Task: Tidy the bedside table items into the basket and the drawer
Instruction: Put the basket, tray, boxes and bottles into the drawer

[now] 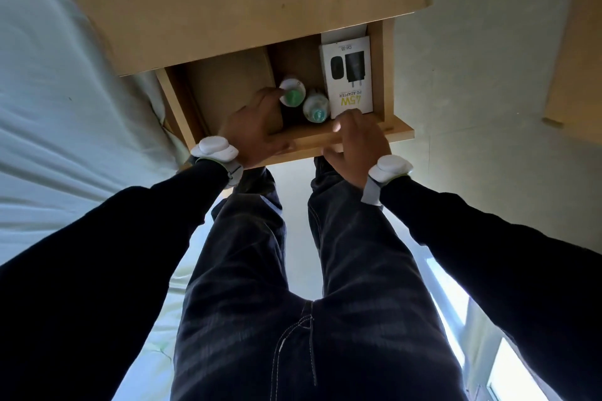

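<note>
Our jeans (293, 270) nearest. Left hand (252, 132): fingers (272, 95) extended, touching green-capped bottle (292, 94) in drawer (378, 68). Right hand (360, 145) grips its front.

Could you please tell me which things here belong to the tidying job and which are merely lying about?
Job: drawer, left bottle, right bottle, adapter box, left hand at the left bottle, right hand on the drawer front.
Lying about: bed, wooden panel at far right.
</note>
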Demonstrator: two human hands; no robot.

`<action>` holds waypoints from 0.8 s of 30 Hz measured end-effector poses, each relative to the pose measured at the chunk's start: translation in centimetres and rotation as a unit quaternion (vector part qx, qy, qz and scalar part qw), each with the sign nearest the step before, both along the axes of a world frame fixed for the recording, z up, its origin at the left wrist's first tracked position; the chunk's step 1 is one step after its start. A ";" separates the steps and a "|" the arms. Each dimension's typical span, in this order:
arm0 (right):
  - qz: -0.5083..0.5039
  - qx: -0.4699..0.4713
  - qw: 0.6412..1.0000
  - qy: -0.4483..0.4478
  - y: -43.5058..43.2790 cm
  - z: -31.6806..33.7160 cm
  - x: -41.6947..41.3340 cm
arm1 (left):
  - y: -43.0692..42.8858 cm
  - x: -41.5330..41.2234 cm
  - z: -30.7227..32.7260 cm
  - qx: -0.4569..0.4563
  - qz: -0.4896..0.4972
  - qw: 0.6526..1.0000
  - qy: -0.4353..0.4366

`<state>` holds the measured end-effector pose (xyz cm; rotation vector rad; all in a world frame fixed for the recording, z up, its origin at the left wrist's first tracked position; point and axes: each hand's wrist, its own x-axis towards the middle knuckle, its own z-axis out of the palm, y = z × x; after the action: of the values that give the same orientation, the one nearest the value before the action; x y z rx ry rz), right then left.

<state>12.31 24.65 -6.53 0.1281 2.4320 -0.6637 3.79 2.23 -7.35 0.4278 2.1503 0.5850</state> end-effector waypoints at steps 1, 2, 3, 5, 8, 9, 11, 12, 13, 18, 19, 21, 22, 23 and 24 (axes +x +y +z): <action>0.024 0.006 1.000 0.000 0.2 0.0 0.2 | -0.4 0.6 0.1 -0.004 -0.004 1.000 -0.006; 0.048 0.012 0.999 -0.005 0.3 -0.1 0.3 | -0.9 1.1 0.0 -0.012 -0.010 1.000 -0.013; 0.073 0.020 0.997 -0.011 0.2 -0.1 0.2 | -1.3 1.5 0.0 -0.024 -0.018 0.999 -0.020; 0.106 0.032 0.994 -0.023 0.4 -0.1 -0.2 | -1.6 2.0 -0.1 -0.043 -0.040 0.998 -0.025; 0.125 0.034 0.991 -0.031 0.6 -0.1 -0.7 | -1.2 1.7 0.0 -0.055 -0.077 0.996 -0.004; 0.127 0.033 0.991 -0.034 0.6 -0.1 -0.8 | -1.1 1.6 0.0 -0.056 -0.097 0.994 0.009; 0.127 0.032 0.991 -0.034 0.5 -0.1 -0.7 | -0.9 1.6 0.1 -0.056 -0.115 0.991 0.029; 0.123 0.033 0.991 -0.031 0.5 0.0 -0.7 | -0.9 1.7 0.1 -0.058 -0.110 0.992 0.034; 0.118 0.037 0.992 -0.026 0.4 0.0 -0.7 | -1.0 1.9 0.1 -0.062 -0.100 0.992 0.038; 0.093 0.067 0.993 0.009 0.1 0.1 -1.9 | -0.8 2.3 0.3 -0.082 -0.022 0.995 0.061; 0.092 0.072 0.993 0.015 0.1 0.2 -2.4 | -0.8 2.1 0.3 -0.086 -0.004 0.994 0.064; 0.082 0.083 0.993 0.033 0.2 0.3 -3.6 | -0.7 1.4 0.5 -0.100 0.028 0.992 0.078; 0.072 0.091 0.992 0.042 0.2 0.4 -4.3 | -0.7 1.0 0.7 -0.107 0.043 0.990 0.086; 0.061 0.099 0.992 0.050 0.1 0.4 -5.0 | -0.6 0.5 0.9 -0.112 0.057 0.988 0.093; 0.050 0.107 0.991 0.055 -0.1 0.4 -5.7 | -0.5 -0.1 1.1 -0.114 0.068 0.986 0.101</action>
<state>6.65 24.57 -6.11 0.0555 2.5927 -0.3743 3.73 1.74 -6.27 0.2236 2.4219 0.3754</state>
